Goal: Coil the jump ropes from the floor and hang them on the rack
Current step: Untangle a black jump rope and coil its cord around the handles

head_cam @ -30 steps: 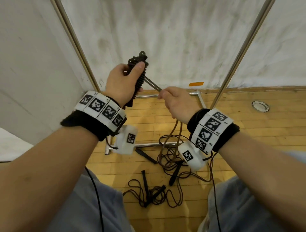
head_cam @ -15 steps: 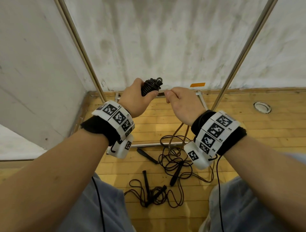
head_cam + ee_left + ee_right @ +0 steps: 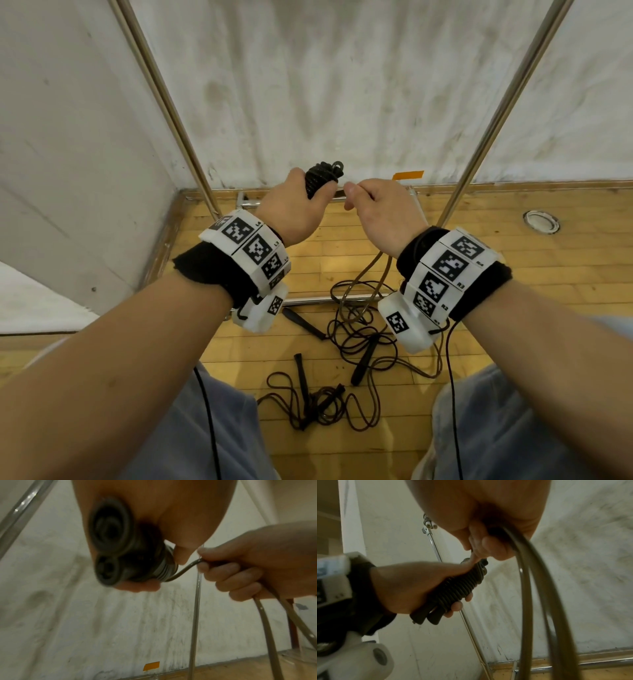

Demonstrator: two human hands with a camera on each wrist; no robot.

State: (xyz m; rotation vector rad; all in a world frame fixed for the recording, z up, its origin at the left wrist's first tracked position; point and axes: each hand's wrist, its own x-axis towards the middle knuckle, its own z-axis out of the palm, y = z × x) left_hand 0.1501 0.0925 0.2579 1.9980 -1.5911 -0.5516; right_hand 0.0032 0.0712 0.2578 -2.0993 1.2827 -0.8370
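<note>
My left hand [image 3: 297,205] grips a pair of black jump rope handles [image 3: 320,178] held together, with cord wound tightly round them [image 3: 458,586]. Their round butt ends [image 3: 109,534] face the left wrist camera. My right hand [image 3: 375,209] pinches the brown cord [image 3: 183,570] a finger's width from the wound bundle. Two strands of this cord [image 3: 539,588] hang from my right fist down to the floor. More jump ropes [image 3: 359,346] lie tangled on the wooden floor below my hands, with black handles [image 3: 364,359] among them.
The rack's two chrome uprights [image 3: 164,102] [image 3: 503,99] rise in front of a stained white wall. Its base bars [image 3: 318,300] lie on the wooden floor. An orange tape strip [image 3: 407,175] marks the wall foot. A round metal floor fitting [image 3: 541,222] sits at right.
Both hands have come down from chest height toward the rack's base. The handle bundle has tipped from upright to pointing forward. My right hand has closed in on the bundle.
</note>
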